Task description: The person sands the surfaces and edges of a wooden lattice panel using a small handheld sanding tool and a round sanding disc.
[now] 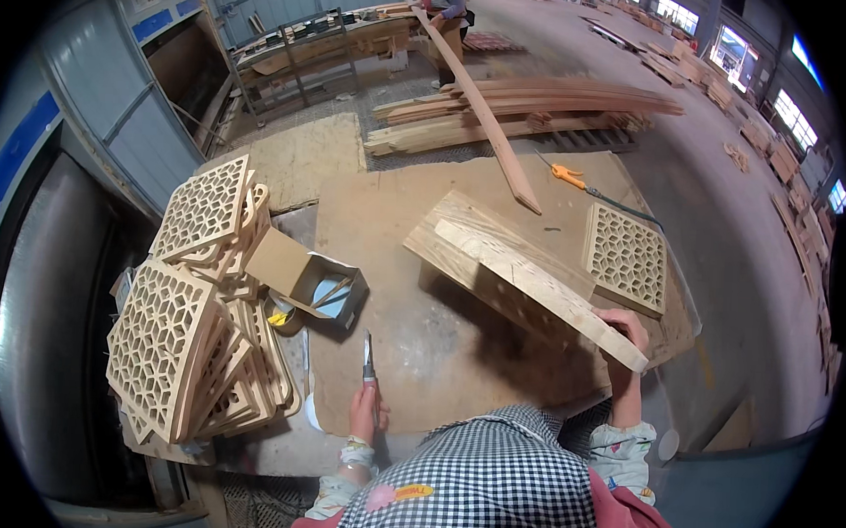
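Observation:
My left hand (367, 413) is closed around the handle of a knife-like hand tool (369, 361), its narrow metal blade pointing away from me. At the right, my right hand (626, 331) grips the near end of a thick pale wooden board (544, 293). The board stands tilted above the worktable and slants from far left to near right. Shadow hides its underside, and I cannot tell whether it is one piece or several together. Beyond my right hand lies a honeycomb lattice panel (626, 257). An open cardboard box (323, 293) sits past my left hand.
Lattice panels (160, 337) are piled unevenly at the left. An orange air blow gun (568, 176) with a hose lies at the table's far right. A long plank (486, 116) reaches toward the table from a person (446, 20) standing beyond. Stacked timber (524, 108) lies behind the table.

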The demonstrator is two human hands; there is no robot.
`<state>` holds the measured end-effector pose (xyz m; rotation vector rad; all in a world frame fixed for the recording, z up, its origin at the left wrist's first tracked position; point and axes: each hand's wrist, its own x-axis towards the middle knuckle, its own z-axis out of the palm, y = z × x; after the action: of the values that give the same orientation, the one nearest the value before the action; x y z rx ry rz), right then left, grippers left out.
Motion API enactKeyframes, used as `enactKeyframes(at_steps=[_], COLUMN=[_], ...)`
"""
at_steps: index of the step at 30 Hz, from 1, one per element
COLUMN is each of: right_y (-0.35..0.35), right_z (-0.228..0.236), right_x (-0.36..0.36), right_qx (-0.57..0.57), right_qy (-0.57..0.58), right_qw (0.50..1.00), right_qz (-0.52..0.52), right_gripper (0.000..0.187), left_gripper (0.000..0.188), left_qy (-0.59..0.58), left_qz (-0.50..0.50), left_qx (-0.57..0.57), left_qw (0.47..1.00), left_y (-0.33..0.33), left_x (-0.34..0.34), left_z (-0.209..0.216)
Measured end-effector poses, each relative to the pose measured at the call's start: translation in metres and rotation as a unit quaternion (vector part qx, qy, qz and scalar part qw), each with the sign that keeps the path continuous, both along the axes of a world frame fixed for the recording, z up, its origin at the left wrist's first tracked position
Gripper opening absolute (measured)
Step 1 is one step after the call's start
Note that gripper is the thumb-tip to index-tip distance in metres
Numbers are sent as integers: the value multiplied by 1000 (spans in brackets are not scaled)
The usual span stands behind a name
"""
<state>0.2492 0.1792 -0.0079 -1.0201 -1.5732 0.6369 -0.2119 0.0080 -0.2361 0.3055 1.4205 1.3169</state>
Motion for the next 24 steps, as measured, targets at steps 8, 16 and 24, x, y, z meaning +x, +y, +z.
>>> enactKeyframes(at_steps=[8, 16, 24], right_y=[3, 29, 74], right_z=[26, -40, -19], right_x=[-11, 39, 46], right_qx=[55, -84, 42], right_qy=[-47, 121, 35], right_qw=[997, 985, 997], right_qz=[-31, -91, -54], right_gripper=[13, 29, 30], left_gripper=[31, 37, 40], left_qy=[-7, 0, 38], left_qz=[-6, -25, 26], left_qx=[18, 2, 3], left_qw=[1000, 1000, 999], left_y=[-1, -2, -7], left_x=[0, -2, 16], left_z=[3, -10, -10])
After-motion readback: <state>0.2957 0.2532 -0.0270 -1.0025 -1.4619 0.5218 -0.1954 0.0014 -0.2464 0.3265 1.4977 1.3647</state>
